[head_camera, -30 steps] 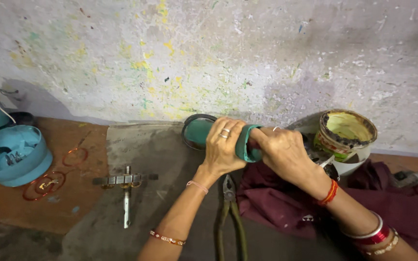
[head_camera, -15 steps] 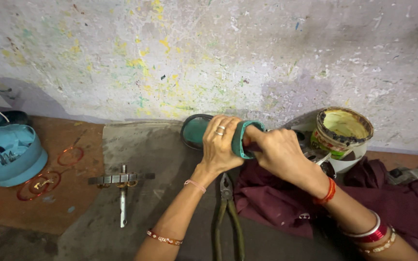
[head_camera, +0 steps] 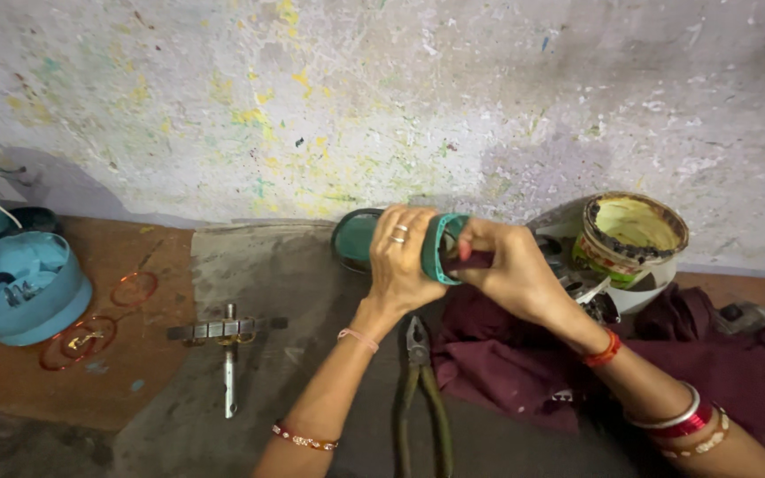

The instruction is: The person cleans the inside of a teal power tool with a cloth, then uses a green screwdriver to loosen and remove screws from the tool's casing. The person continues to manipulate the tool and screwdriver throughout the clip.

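The left hand point(head_camera: 403, 257) and right hand point(head_camera: 505, 265) both grip one green ring-shaped cover point(head_camera: 436, 248), up by the wall at the back edge of the floor mat point(head_camera: 250, 265). One pot point(head_camera: 635, 243) with yellow-green paint inside sits at the right. One blue tub point(head_camera: 19, 288) holds small parts at the left edge. One pair of pliers point(head_camera: 420, 381) lies below the hands. Two copper wire rings point(head_camera: 77, 338) lie near the tub.

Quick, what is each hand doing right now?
Left hand: closed around the teal cylinder.
Right hand: fingers gripping the teal ring at the cylinder's end.

Grey floor slab point(head_camera: 267, 265) with pliers point(head_camera: 420, 389), metal cross-piece point(head_camera: 227, 341), maroon cloth point(head_camera: 506, 363)
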